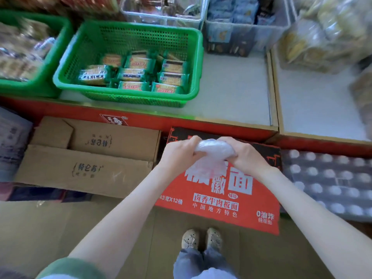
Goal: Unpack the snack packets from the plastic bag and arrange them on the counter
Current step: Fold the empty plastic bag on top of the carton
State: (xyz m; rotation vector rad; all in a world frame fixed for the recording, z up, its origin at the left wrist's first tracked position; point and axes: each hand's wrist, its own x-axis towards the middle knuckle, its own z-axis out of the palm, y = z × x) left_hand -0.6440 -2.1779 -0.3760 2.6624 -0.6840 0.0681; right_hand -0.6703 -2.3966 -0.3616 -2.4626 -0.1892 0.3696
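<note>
A crumpled clear plastic bag (214,153) is bunched between both hands in front of me, above a red noodle carton. My left hand (180,153) grips its left side with curled fingers. My right hand (244,154) grips its right side. No packet shows inside the bag. Several green-wrapped snack packets (132,74) lie in rows inside a green plastic basket (132,97) on the white counter (231,93).
A second green basket (30,85) of snacks stands at the left, and clear bins (241,27) stand at the back. Bagged snacks (322,37) sit at the right. Cardboard boxes (90,158), the red noodle carton (221,204) and a wrapped can pack (332,182) lie below the counter.
</note>
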